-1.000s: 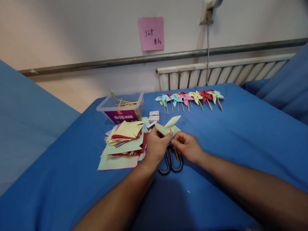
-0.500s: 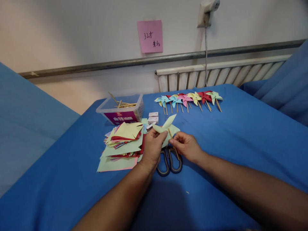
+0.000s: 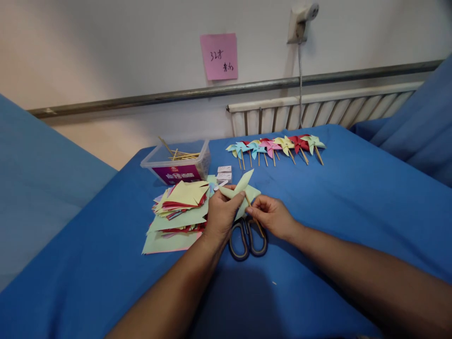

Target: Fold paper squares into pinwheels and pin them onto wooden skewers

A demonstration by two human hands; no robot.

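Observation:
A pale green paper pinwheel [image 3: 244, 181] with folded blades is pinched by my left hand [image 3: 224, 209], the thumb pressed near its middle. My right hand [image 3: 271, 215] grips a thin wooden stick [image 3: 248, 200] between thumb and fingers, its upper end against the paper by my left thumb. Whether the stick is fixed to the paper, I cannot tell. Beneath both hands lie scissors [image 3: 257, 254] with dark handles, their blades hidden. Stacks of cut coloured paper [image 3: 185, 194] lie just left of my left hand.
Behind the paper stands a clear plastic box [image 3: 205, 157] with wooden sticks. Small white boxes [image 3: 224, 177] sit near my left hand. Finished pinwheels [image 3: 271, 147] in several colours line the back of the blue-covered table [image 3: 335, 202]. A radiator [image 3: 318, 110] is behind it.
My right hand and the stick have shifted slightly left, closer to the green pinwheel's middle. Both hands keep their hold, and the view has tilted a little.

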